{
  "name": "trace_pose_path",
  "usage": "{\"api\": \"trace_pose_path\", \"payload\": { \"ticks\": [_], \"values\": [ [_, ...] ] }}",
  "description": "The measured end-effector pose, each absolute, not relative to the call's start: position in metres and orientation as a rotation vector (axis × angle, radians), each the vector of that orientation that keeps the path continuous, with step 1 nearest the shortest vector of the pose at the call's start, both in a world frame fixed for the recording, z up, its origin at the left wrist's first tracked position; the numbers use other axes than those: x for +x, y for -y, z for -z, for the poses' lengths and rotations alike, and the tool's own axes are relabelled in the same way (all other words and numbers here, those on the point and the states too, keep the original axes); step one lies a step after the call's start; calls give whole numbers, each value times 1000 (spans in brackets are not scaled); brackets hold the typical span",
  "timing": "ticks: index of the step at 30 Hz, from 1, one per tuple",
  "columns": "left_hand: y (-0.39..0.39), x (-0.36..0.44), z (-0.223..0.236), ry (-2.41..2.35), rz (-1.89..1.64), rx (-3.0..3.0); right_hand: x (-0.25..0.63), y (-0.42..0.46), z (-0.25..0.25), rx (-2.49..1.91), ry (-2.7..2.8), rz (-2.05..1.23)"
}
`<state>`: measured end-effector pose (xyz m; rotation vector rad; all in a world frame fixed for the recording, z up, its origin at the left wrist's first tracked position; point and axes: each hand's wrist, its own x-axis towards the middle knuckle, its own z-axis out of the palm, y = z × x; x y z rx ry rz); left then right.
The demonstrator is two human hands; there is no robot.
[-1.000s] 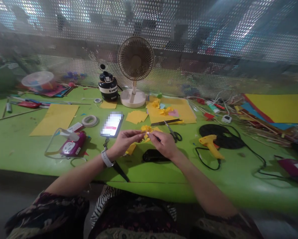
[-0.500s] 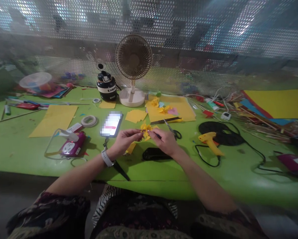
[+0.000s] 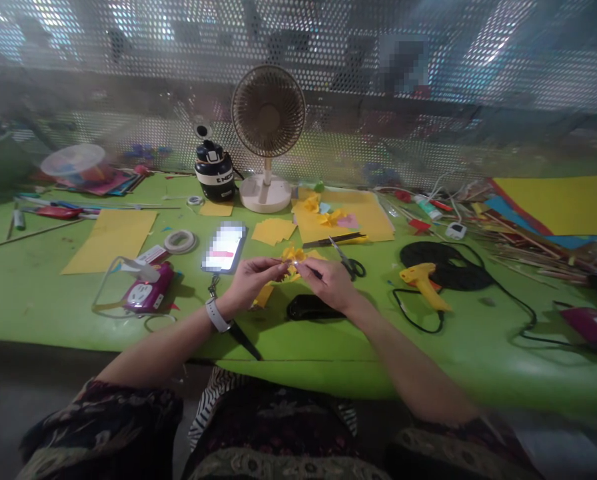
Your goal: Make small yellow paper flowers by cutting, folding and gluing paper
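Between my fingertips is a small yellow paper flower, held low over the green table. My left hand pinches its left side with thumb and fingers. From the right, my right hand grips its edge, fingers curled; a dark thin shape shows in that hand, too small to name. Scissors lie open just beyond my right hand. A black case-like object rests below it. A phone with a lit screen lies left of the flower. Small yellow paper pieces lie behind.
A fan and a dark bottle stand at the back. Finished-looking yellow flowers sit on yellow paper. A yellow glue gun with its cord is at right. A purple power strip and tape roll are at left.
Both hands stay at the flower with almost the same grip. The whole view has shifted very slightly; the table things have not visibly moved.
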<state>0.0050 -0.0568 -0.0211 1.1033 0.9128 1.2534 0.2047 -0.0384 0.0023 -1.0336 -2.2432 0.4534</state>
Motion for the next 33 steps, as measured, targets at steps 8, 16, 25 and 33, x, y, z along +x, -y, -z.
{"api": "trace_pose_path", "payload": {
  "ticks": [8,16,25,33],
  "values": [
    [57,7,19,-894,-1273,1056,205,39,-3,-991,2228,-523],
    [57,7,22,-880,-1293,1089,203,40,-6,-1006,2239,-646],
    [57,6,31,-885,-1269,1058,202,42,-4,-1029,2253,-554],
    [57,8,27,-886,-1257,1026,202,43,-4,-1007,2275,-469]
  ]
}}
